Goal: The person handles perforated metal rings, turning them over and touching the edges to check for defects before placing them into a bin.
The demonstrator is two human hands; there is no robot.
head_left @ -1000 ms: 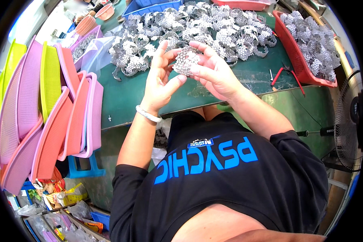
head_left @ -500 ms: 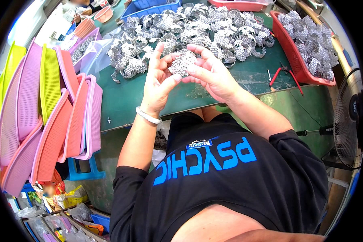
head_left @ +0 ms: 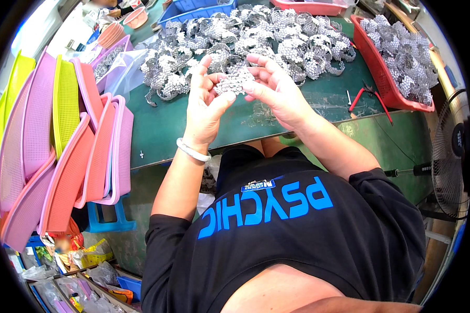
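Above the green table's near edge, both hands hold one curled silver mesh strip (head_left: pixel 234 82) with a scale-like pattern. My left hand (head_left: pixel 206 104), with a pale bangle at the wrist, grips its left end between thumb and fingers. On the other side, my right hand (head_left: pixel 278 94) pinches the right end, thumb towards me. The undersides of the fingertips are partly hidden. Just beyond my hands lies a broad heap of similar curled silver strips (head_left: pixel 303 44).
A red basket (head_left: pixel 389 86) full of such strips stands at the right. Red-handled pliers (head_left: pixel 371 94) lie before it on the green table (head_left: pixel 167 128). Stacked pink, purple and lime baskets (head_left: pixel 68 172) rise at the left. A black fan (head_left: pixel 451 151) is far right.
The mesh strip has tipped flatter and shifted slightly left and down. My right fingers have changed their hold a little, while both arms stay nearly where they were.
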